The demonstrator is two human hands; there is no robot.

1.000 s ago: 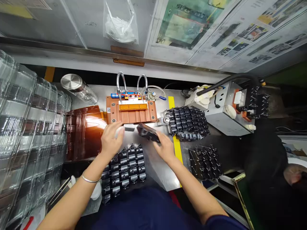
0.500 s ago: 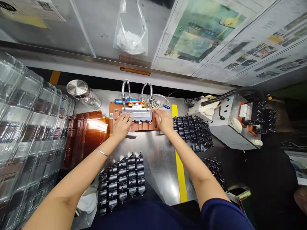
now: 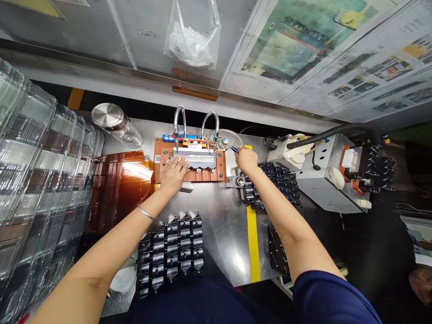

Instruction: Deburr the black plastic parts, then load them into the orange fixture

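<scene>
Presently, the copper-coloured fixture plate [image 3: 189, 173] sits at the back of the steel bench [image 3: 219, 225], with a rectangular silver clamp block [image 3: 195, 158] seated flat on its upper middle and two flexible metal hoses [image 3: 178, 123] rising behind it. The left hand [image 3: 173, 176] rests on the fixture's front half, its fingers [image 3: 180, 167] slightly spread and pressed flat against the clamp block's front edge. The right hand [image 3: 246, 160] is just beyond the fixture's right edge, its fingertips [image 3: 236, 153] bunched at a blue-handled lever [image 3: 234, 149]; whether they pinch it cannot be told.

Left of the fixture stand clear plastic trays [image 3: 33, 148], stacked on edge, with dark contents too blurred to identify, beside a stack of amber trays [image 3: 118, 189]. In front of the fixture lie rows of black moulded parts [image 3: 170, 254]; more [image 3: 273, 184] lie to its right.
</scene>
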